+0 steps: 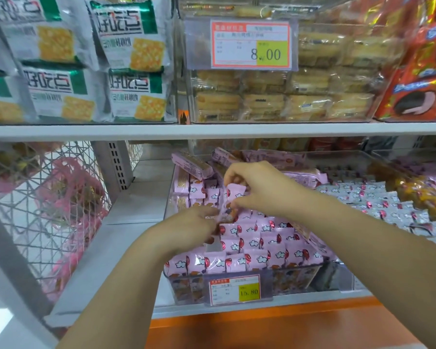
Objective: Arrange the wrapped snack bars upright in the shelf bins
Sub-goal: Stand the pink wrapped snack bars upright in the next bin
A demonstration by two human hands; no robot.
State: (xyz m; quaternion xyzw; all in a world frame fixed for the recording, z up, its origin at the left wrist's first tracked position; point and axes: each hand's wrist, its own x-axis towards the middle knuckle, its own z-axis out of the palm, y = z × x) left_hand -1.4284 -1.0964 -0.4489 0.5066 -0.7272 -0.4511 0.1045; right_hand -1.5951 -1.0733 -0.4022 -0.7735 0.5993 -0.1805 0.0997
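A clear plastic bin (171,280) on the lower shelf holds several pink wrapped snack bars (252,245) standing upright in rows. More pink bars lie loose and tilted at the bin's back (191,165). My right hand (259,187) pinches one pink wrapped bar (234,191) above the middle of the bin. My left hand (189,227) reaches in from the left, its fingers curled on a pink bar (224,215) among the rows just below the right hand.
A second clear bin of white wrapped snacks (378,200) stands to the right. A wire basket (48,197) with pink packs hangs at the left. The upper shelf (212,131) carries cracker bags (126,46), pastry packs (275,96) and a price tag (253,44). Another price tag (234,289) fronts the pink bin.
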